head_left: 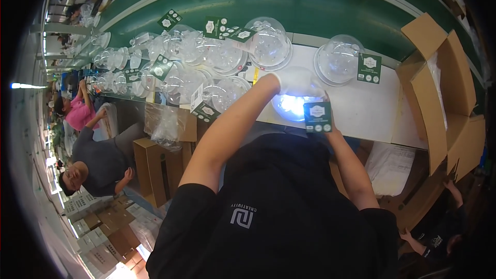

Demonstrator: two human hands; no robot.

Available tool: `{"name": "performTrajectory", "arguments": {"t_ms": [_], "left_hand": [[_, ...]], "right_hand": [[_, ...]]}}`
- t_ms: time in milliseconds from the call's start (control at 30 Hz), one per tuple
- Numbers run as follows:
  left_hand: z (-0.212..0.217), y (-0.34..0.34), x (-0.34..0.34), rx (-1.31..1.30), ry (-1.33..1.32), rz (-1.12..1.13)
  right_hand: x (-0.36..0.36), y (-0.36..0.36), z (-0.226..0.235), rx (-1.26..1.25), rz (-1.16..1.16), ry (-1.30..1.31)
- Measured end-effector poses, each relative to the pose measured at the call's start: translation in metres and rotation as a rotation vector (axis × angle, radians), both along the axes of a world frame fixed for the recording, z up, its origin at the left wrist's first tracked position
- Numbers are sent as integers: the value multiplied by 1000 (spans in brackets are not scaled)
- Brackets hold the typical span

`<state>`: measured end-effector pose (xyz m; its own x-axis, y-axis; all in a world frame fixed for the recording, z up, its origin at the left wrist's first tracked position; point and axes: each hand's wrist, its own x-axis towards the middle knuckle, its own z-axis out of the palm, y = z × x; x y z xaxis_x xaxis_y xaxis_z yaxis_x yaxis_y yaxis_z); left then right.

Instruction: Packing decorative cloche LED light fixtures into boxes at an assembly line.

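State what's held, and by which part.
A lit clear dome: gloved left hand on its far side; right hand, partly behind a green card, at its right.

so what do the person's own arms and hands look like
Short black sleeves leave both forearms bare. The left hand wears a white glove-like covering; the right hand is mostly hidden, with no glove cuff showing.

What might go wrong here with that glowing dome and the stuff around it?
The lit dome, between the left hand and right hand, is near the white table's front edge; a slip might drop it. Its green tag, partly covering the right hand, could get bent. The clear domes leftward stand crowded, so a nudge might knock them together.
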<state>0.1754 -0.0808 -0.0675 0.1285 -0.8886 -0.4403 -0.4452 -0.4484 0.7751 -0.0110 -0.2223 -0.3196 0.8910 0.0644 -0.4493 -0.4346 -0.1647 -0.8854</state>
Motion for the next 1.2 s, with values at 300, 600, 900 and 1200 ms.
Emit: {"name": "performTrajectory", "arguments": {"t_ms": [300,600,900,1200], "left_hand": [[-50,-33,21,272,-32,-295],[-111,32,52,-103,39,-67],[-64,73,-37,-490,479,840],[-39,84,-79,-580,-545,727]], "right_hand": [[16,12,55,-786,144,-644],[21,12,79,-583,68,-540],[23,13,97,-549,59,-588],[22,15,77,-660,75,-616]]}}
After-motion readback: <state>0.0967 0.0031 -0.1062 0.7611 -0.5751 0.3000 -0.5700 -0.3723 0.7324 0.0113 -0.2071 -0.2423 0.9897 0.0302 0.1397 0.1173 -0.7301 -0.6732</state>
